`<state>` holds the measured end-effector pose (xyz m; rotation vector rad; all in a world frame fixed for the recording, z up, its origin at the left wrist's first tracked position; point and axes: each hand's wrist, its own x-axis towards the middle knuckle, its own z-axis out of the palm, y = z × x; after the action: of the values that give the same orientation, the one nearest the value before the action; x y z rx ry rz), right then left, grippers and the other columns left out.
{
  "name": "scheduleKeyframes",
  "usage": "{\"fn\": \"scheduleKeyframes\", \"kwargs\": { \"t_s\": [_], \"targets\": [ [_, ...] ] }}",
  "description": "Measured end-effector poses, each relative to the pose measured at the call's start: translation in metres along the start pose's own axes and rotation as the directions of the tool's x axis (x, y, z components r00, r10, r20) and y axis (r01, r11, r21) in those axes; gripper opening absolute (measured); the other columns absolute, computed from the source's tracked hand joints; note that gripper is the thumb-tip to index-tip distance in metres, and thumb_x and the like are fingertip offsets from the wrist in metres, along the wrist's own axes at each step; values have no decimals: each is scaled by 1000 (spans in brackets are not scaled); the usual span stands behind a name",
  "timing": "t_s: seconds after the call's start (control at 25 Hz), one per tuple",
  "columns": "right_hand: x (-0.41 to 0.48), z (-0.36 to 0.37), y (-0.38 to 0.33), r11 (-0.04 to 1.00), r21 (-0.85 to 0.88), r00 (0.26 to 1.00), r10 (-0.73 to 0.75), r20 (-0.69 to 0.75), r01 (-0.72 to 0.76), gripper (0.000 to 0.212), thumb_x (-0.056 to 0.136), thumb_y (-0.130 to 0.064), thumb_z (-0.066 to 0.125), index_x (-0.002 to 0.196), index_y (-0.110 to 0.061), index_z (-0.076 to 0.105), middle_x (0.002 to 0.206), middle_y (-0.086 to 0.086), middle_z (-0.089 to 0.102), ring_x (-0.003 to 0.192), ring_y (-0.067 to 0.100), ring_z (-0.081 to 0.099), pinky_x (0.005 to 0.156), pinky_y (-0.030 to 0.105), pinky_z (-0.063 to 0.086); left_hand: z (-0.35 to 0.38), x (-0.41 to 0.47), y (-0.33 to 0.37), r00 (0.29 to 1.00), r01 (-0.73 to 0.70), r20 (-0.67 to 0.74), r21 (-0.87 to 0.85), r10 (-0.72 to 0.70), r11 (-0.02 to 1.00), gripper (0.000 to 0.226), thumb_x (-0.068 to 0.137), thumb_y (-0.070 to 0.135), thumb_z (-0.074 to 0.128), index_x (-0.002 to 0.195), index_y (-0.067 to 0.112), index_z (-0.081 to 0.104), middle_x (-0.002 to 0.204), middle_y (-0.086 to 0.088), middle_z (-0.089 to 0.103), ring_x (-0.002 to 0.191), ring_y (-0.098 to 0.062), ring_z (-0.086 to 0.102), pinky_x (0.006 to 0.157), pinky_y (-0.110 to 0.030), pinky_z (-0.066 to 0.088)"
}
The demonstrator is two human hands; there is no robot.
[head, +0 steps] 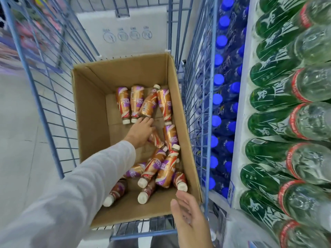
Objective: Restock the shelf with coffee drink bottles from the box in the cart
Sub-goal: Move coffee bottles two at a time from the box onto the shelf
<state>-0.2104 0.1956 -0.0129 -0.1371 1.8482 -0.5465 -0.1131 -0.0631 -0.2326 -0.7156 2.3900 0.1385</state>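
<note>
The left hand (141,130) reaches into the cardboard box (89,104), fingers straight, tips touching a coffee bottle (147,103) with a gold-and-purple label and cream cap. More lie scattered around it. The right hand (189,217) hovers slack and empty at the box's near corner, inside the blue wire cart (41,97).

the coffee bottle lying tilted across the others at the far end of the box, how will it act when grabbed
The coffee bottle is round and rests tilted on its neighbours, so it will probably roll or slip off when nudged. Its glossy wrap looks slick, so the left hand may need a full grip.
</note>
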Motion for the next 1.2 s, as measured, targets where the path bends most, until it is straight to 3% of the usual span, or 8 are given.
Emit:
{"fn": "scheduleKeyframes", "kwargs": {
  "t_s": [0.16,0.28,0.4,0.52,0.8,0.96,1.04,1.2],
  "targets": [
    [4,1,-20,995,-84,998,-60,34,63,25,95,-47,62,120,-44,60,124,-29,59,118,-8,53,105,26,44,-35,-62,-16,960,279,90,-377,-265,883,66,81,59,66,134,23,54,133,-3,59,123,-27,54,105,-42,44],
    [29,13,-40,978,-171,993,-114,35,118,25,97,-43,61,120,-36,56,118,-20,60,113,3,57,101,30,46,-66,-124,-12,803,482,253,-809,-539,338,81,55,84,56,108,24,66,100,3,71,92,-24,68,81,-36,56],
    [86,34,-52,979,-180,995,-101,4,100,22,91,-33,66,110,-27,56,109,-7,68,106,15,64,98,37,51,-72,-183,11,645,344,467,-884,-604,-317,62,63,70,77,97,18,74,88,0,78,84,-23,74,78,-40,60],
    [159,65,-35,963,-269,999,27,19,-21,59,76,-35,65,132,-19,56,124,6,67,119,30,62,102,40,48,-74,-233,36,616,208,593,-757,-518,-619,53,70,57,84,106,19,76,94,-4,79,91,-25,76,86,-44,60],
    [176,107,-19,922,-298,957,186,-222,-249,86,84,-25,77,149,-8,22,151,19,41,139,38,41,115,46,31,-58,-289,64,516,180,718,-624,-467,-761,63,64,56,87,111,18,69,108,-7,73,99,-27,72,73,-35,58],
    [167,104,-10,966,-240,992,78,-95,-99,81,87,-22,76,149,-15,24,144,8,52,128,33,53,91,39,52,-54,-293,67,515,141,732,-585,-445,-799,62,65,57,85,111,19,69,110,-9,72,101,-28,71,75,-36,59],
    [152,87,-15,995,-97,1000,21,-7,-21,72,88,-25,75,146,-22,32,138,5,58,125,27,57,101,42,49,-59,-295,65,533,117,711,-599,-459,-792,72,62,59,86,118,18,67,111,-9,72,101,-28,72,73,-36,59],
    [87,40,-44,972,131,980,-199,17,195,37,87,-32,77,114,-40,53,113,-10,68,103,9,67,88,30,52,-87,-303,55,621,70,622,-650,-477,-756,82,56,63,86,122,19,67,108,-6,76,97,-26,75,80,-42,62]
  ]
}}
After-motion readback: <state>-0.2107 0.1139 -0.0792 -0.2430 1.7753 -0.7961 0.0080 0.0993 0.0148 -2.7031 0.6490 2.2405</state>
